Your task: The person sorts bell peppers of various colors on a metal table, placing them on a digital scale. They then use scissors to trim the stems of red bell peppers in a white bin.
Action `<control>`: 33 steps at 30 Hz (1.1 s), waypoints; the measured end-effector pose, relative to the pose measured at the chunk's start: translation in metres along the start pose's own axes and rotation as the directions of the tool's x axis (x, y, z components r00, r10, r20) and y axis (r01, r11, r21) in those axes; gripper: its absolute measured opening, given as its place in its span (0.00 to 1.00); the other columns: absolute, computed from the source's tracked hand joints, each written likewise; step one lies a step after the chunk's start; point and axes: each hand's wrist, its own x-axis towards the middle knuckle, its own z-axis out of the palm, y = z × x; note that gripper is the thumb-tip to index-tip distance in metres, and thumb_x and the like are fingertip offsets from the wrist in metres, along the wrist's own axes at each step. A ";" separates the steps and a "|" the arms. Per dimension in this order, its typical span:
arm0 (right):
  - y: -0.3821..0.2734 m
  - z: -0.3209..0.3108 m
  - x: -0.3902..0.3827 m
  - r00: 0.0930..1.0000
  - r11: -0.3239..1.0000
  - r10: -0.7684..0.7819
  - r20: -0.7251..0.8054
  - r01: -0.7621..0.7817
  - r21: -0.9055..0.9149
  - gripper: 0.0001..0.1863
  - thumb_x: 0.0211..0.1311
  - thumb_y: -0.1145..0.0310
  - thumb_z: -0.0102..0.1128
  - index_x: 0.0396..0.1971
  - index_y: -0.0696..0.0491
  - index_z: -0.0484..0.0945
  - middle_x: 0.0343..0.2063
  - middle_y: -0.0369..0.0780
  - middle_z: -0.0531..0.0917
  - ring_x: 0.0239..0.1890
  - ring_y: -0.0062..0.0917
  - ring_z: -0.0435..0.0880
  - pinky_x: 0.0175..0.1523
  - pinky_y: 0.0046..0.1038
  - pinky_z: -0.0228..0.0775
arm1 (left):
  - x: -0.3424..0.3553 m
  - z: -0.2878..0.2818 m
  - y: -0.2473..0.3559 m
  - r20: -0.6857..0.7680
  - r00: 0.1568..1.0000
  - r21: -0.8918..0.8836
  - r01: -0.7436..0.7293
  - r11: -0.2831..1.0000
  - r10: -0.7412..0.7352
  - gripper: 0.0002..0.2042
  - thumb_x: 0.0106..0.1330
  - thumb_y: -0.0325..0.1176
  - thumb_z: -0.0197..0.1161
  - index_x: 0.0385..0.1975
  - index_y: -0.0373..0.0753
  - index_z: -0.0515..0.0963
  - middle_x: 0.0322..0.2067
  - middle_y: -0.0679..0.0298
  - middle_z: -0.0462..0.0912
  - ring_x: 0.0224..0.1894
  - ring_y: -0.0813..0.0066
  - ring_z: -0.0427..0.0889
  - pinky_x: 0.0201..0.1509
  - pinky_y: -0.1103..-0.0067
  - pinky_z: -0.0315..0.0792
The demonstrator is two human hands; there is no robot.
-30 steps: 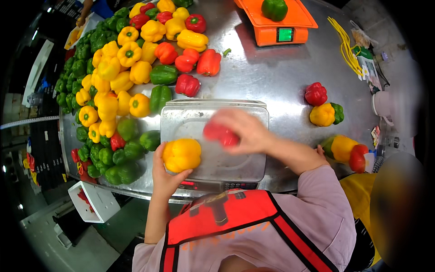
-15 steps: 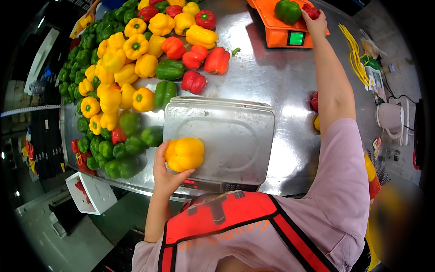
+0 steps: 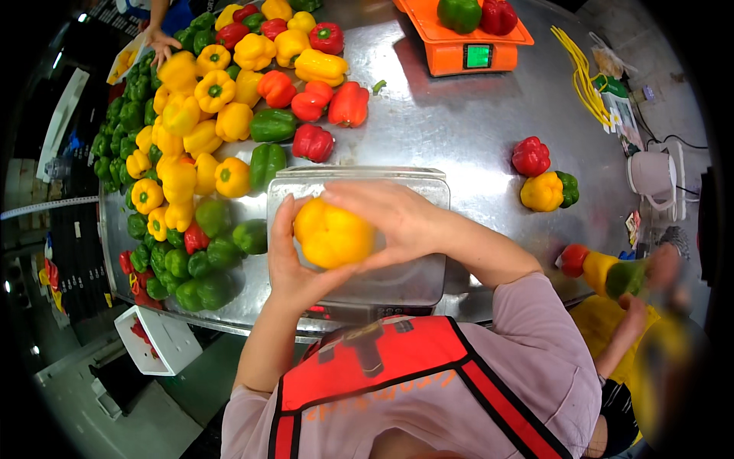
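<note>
My left hand [image 3: 292,275]: fingers and thumb curved around one yellow pepper [image 3: 334,233].
My right hand [image 3: 401,222]: wrapped about that pepper's right side, helping hold it.
Pepper's place: over the one silver scale [image 3: 405,287]; can't tell whether it touches.
Orange scale [image 3: 447,61]: one, bearing two, a green pepper [image 3: 459,14] and a red pepper [image 3: 498,17].
Right of my scale: three clustered, one red [image 3: 531,156], one yellow [image 3: 542,194], one green [image 3: 568,189].
Co-workers' hands: one [image 3: 160,44] at the heap [image 3: 181,115], upper left; two at right, beside three peppers [image 3: 598,269].
</note>
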 end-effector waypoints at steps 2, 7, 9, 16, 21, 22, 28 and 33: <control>0.004 0.003 0.002 0.997 0.996 0.021 -0.080 -0.015 0.082 0.50 0.36 0.57 0.75 0.63 0.50 0.60 0.59 0.46 0.68 0.60 0.42 0.68 0.63 0.39 0.61 | 0.009 0.005 -0.003 -0.025 0.999 -0.051 -0.025 0.998 0.024 0.57 0.37 0.35 0.81 0.67 0.36 0.47 0.59 0.50 0.66 0.57 0.59 0.71 0.57 0.69 0.67; 0.053 -0.019 -0.007 0.810 0.970 0.048 -0.585 -0.177 -0.166 0.49 0.36 0.60 0.77 0.61 0.52 0.60 0.58 0.47 0.69 0.59 0.38 0.70 0.61 0.39 0.63 | 0.027 -0.009 0.007 -0.092 0.995 0.073 -0.022 0.997 0.029 0.60 0.39 0.45 0.79 0.69 0.37 0.41 0.67 0.51 0.51 0.64 0.56 0.62 0.61 0.61 0.62; 0.084 -0.058 0.017 0.583 0.974 0.199 -0.787 -0.206 0.094 0.49 0.37 0.58 0.77 0.61 0.52 0.59 0.57 0.49 0.69 0.59 0.38 0.69 0.60 0.37 0.64 | 0.017 -0.019 -0.002 -0.129 0.991 -0.006 0.045 0.999 -0.045 0.55 0.45 0.43 0.75 0.69 0.39 0.41 0.69 0.53 0.48 0.65 0.54 0.60 0.62 0.59 0.59; 0.214 -0.131 0.031 0.440 0.783 0.126 -0.889 -0.595 -0.183 0.50 0.38 0.56 0.77 0.61 0.55 0.58 0.56 0.50 0.68 0.59 0.40 0.69 0.60 0.35 0.64 | -0.024 -0.031 -0.009 -0.204 0.926 -0.130 0.296 0.946 -0.318 0.49 0.52 0.39 0.69 0.70 0.43 0.41 0.67 0.54 0.51 0.63 0.59 0.63 0.61 0.68 0.60; 0.221 -0.132 0.047 0.424 0.751 0.151 -0.893 -0.636 -0.175 0.49 0.42 0.53 0.74 0.63 0.52 0.56 0.58 0.50 0.67 0.60 0.42 0.66 0.63 0.37 0.60 | -0.047 -0.044 -0.019 -0.263 0.884 -0.113 0.369 0.923 -0.385 0.48 0.53 0.37 0.69 0.70 0.45 0.42 0.67 0.55 0.53 0.62 0.60 0.65 0.60 0.70 0.61; 0.222 -0.132 0.048 0.435 0.754 0.142 -0.889 -0.629 -0.187 0.47 0.45 0.55 0.71 0.65 0.49 0.56 0.58 0.50 0.67 0.62 0.41 0.65 0.65 0.36 0.58 | -0.050 -0.046 -0.020 -0.275 0.876 -0.110 0.380 0.918 -0.396 0.48 0.53 0.37 0.69 0.70 0.45 0.42 0.67 0.56 0.53 0.62 0.61 0.64 0.59 0.70 0.61; 0.232 -0.134 0.045 0.418 0.555 0.006 -0.909 -0.757 -0.345 0.50 0.41 0.52 0.74 0.63 0.56 0.57 0.57 0.51 0.67 0.56 0.45 0.69 0.60 0.38 0.63 | -0.063 -0.048 -0.029 -0.270 0.872 -0.115 0.393 0.912 -0.409 0.47 0.54 0.37 0.70 0.70 0.45 0.44 0.67 0.56 0.54 0.62 0.62 0.65 0.59 0.71 0.61; 0.169 -0.088 0.007 0.374 0.796 0.057 -0.926 -0.577 -0.184 0.42 0.45 0.52 0.73 0.57 0.60 0.66 0.55 0.50 0.71 0.56 0.40 0.70 0.60 0.36 0.61 | -0.071 -0.046 -0.028 -0.216 0.896 -0.044 0.389 0.920 -0.389 0.43 0.56 0.33 0.68 0.69 0.43 0.47 0.66 0.56 0.56 0.61 0.64 0.66 0.59 0.72 0.62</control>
